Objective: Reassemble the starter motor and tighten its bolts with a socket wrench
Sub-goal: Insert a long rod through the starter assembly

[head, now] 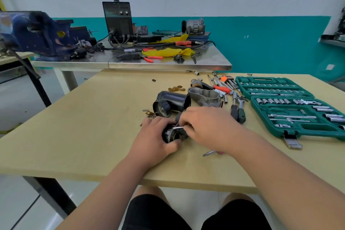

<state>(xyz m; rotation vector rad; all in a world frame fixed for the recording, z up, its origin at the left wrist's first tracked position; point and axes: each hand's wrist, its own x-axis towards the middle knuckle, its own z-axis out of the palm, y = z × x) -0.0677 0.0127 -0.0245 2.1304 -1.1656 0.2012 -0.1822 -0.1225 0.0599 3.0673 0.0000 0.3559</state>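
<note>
My left hand [155,136] grips a small black round motor part [172,134] on the wooden table [84,127]. Over that part my right hand [207,125] pinches a thin silver pin [178,127]. Just behind lie the black cylindrical motor housing [173,100] and a black end cap [162,108]. A grey cast nose housing [205,97] and the armature [196,83] lie further back. A ratchet wrench with a dark green grip [239,110] lies to the right of my hands.
An open green socket set case [291,106] fills the right side. Loose sockets, extension bars and hex keys [224,84] lie behind the parts. A screwdriver tip [210,153] shows under my right forearm. Behind stands a steel bench [130,61] with a blue vise [37,33] and a welder [117,19].
</note>
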